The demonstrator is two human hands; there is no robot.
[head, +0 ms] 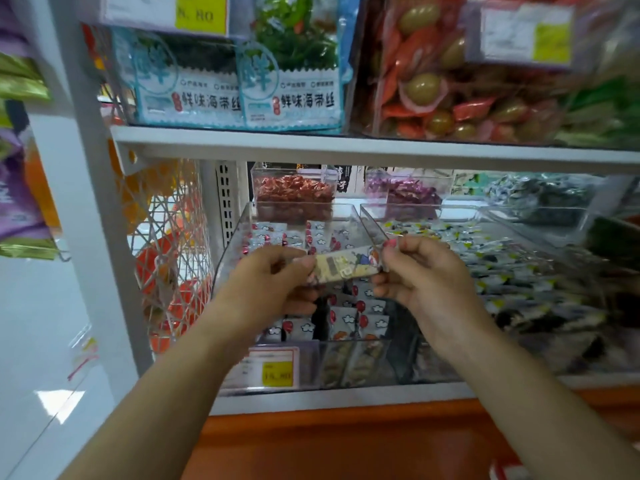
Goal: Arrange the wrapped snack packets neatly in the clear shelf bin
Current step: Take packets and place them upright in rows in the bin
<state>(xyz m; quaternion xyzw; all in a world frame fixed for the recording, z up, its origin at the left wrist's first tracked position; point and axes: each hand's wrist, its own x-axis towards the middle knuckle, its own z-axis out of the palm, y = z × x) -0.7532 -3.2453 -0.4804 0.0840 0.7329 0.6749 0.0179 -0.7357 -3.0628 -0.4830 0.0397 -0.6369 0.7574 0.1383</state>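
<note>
Head view: left hand (273, 282), right hand (424, 275) pinch crosswise packet (346, 268).

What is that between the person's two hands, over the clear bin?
A wrapped snack packet spans the gap: the left hand pinches one end, the right hand the other, above the clear bin. The head view shows this.

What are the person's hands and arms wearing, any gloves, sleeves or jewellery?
No gloves on the left hand or right hand. The left forearm and right forearm show no sleeves, watch or bracelet. The right thumbnail has pinkish-red polish.
</note>
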